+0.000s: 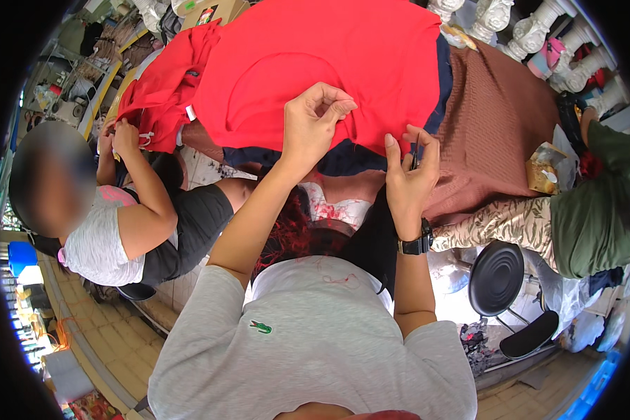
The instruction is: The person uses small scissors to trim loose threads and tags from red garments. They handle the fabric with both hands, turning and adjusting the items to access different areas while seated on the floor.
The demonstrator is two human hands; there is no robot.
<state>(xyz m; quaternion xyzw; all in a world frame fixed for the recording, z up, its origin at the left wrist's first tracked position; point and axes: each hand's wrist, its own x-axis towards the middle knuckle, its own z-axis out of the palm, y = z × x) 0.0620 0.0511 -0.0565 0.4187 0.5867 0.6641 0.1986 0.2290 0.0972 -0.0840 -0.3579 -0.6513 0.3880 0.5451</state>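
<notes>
Red garment [329,63] with navy hem lies spread flat across the brown-covered table, its near edge pinched up; a small dark tool [414,159] stands upright beside it.

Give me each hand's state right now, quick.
Left hand: closed, pinching the red garment between its fingertips.
Right hand: closed on a small dark tool at the garment's edge.

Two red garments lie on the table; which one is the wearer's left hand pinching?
The large flat red garment in the middle; the left hand pinches its near edge. The crumpled red one lies by the co-worker.
</notes>
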